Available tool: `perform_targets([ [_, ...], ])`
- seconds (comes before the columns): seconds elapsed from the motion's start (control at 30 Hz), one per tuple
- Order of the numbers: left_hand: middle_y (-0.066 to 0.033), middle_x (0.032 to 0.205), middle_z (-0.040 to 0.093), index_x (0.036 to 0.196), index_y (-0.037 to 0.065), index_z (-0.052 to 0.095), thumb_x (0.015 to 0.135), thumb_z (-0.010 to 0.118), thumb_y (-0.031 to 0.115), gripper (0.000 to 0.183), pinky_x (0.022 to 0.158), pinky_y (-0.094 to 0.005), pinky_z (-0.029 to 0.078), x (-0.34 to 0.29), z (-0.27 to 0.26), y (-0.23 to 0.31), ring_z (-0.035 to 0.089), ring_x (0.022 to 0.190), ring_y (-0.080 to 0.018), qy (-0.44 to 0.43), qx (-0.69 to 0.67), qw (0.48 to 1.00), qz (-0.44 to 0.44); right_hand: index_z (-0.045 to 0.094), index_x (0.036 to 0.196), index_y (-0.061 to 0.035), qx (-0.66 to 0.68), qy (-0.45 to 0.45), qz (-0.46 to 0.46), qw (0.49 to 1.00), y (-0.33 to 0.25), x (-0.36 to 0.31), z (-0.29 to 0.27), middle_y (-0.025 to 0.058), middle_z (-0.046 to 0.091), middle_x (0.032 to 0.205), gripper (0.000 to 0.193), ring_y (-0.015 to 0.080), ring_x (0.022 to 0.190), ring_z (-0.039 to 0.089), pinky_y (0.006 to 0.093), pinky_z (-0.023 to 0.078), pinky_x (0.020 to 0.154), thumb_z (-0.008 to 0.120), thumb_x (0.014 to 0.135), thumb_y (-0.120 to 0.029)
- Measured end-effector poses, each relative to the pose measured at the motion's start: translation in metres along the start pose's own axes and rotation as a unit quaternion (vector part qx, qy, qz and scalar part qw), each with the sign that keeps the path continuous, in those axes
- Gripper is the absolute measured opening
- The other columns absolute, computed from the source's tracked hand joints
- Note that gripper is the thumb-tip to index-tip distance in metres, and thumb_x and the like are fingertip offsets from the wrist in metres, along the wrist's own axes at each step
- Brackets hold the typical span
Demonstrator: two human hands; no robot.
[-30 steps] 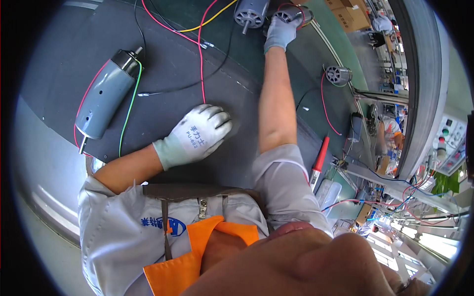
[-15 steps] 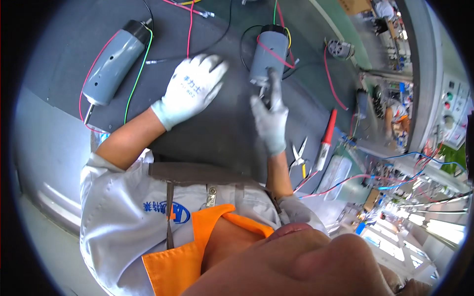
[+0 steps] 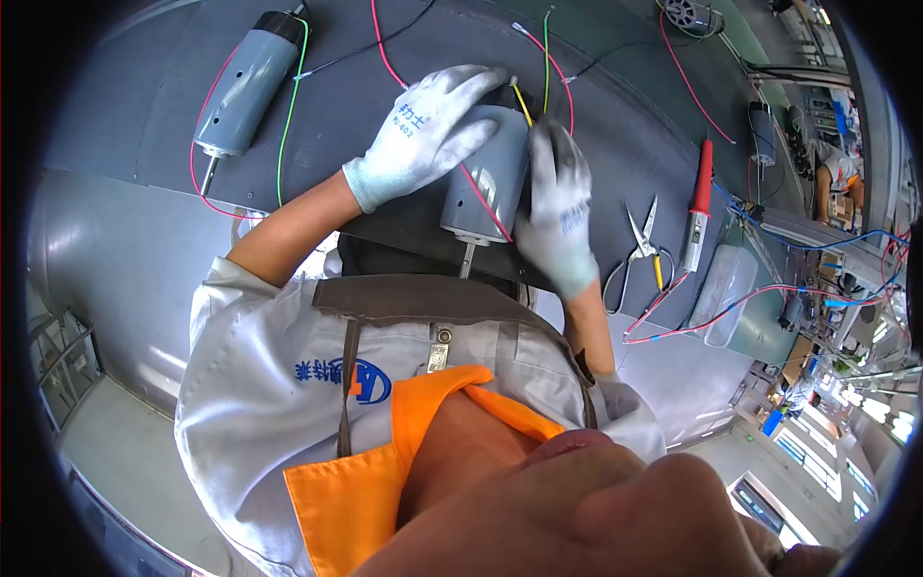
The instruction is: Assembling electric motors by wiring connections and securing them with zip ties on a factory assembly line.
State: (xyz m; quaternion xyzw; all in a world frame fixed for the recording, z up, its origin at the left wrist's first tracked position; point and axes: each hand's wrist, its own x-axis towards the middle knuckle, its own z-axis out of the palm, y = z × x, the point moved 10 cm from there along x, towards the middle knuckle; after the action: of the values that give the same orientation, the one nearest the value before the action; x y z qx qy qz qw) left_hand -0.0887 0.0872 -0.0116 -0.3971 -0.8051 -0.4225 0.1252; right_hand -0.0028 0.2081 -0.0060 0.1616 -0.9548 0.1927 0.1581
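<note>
A grey cylindrical motor (image 3: 490, 183) lies close in front of me, its bare metal shaft toward my body and its black end cap away. My left hand (image 3: 433, 130), in a white glove, wraps over its upper left side with the fingertips by the cap. On the other side my gloved right hand (image 3: 560, 207) presses along the body, fingers curled toward the cap; its fingertips are blurred and its thumb is hidden. A yellow wire (image 3: 521, 101) shows at the cap between the hands. A red wire (image 3: 486, 202) runs across the motor's body.
A second grey motor (image 3: 245, 96) with red and green wires lies at the left. Right of my right hand are scissors (image 3: 641, 236), a red-and-white stick-shaped tool (image 3: 700, 202) with a cord and a clear tray (image 3: 726, 288). A small motor (image 3: 692, 16) sits at the far right.
The motor has come nearer to my body and slightly left. My left hand has moved from the bare table onto it, while my right hand has shifted from its shaft end to its right side.
</note>
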Motion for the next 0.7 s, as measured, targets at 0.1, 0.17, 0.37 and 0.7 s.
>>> perform_targets([
  [0.1,-0.0199,0.124,0.059,0.134,0.003,0.053,0.095,0.062,0.027,0.047,0.097,-0.0426,0.047,0.003,-0.001,-0.004,0.058,0.114,-0.037,-0.028,0.041,0.998,-0.049,0.04,0.147,-0.0009,0.027,0.069,0.076,0.994,0.052,0.018,0.02,0.0249,0.059,0.121,0.076,0.0423,0.114,0.054,0.0511,0.04,0.103,0.059,0.073,0.003],
  [0.17,-0.0201,0.116,0.064,0.133,0.003,0.054,0.096,0.06,0.028,0.045,0.09,-0.0416,0.051,0.0,-0.001,-0.009,0.062,0.107,-0.037,-0.072,0.091,0.987,-0.11,0.049,0.142,-0.0053,0.028,0.089,0.052,0.994,0.069,0.028,0.014,0.0199,0.066,0.102,0.065,0.0389,0.096,0.06,0.0495,0.045,0.089,0.067,0.079,-0.004],
  [0.37,-0.0248,0.119,0.065,0.135,0.002,0.053,0.099,0.06,0.031,0.047,0.091,-0.0437,0.052,-0.041,0.003,-0.017,0.064,0.109,-0.0408,-0.181,0.031,0.966,-0.184,0.069,0.118,-0.0138,-0.264,0.069,-0.121,0.955,0.002,0.057,-0.113,0.0092,0.063,0.085,0.042,0.0292,0.094,0.063,0.0439,0.049,0.094,0.071,0.076,-0.01],
  [0.7,-0.0219,0.12,0.063,0.132,0.002,0.057,0.091,0.061,0.057,0.068,0.098,-0.0434,0.049,-0.023,0.03,0.015,0.061,0.114,-0.0382,-0.305,0.054,0.946,-0.096,0.066,0.12,-0.0003,0.029,-0.134,0.132,0.982,0.021,0.012,-0.172,0.0128,0.072,0.095,0.029,0.023,0.071,0.066,0.0306,0.05,0.067,0.06,0.092,-0.001],
])
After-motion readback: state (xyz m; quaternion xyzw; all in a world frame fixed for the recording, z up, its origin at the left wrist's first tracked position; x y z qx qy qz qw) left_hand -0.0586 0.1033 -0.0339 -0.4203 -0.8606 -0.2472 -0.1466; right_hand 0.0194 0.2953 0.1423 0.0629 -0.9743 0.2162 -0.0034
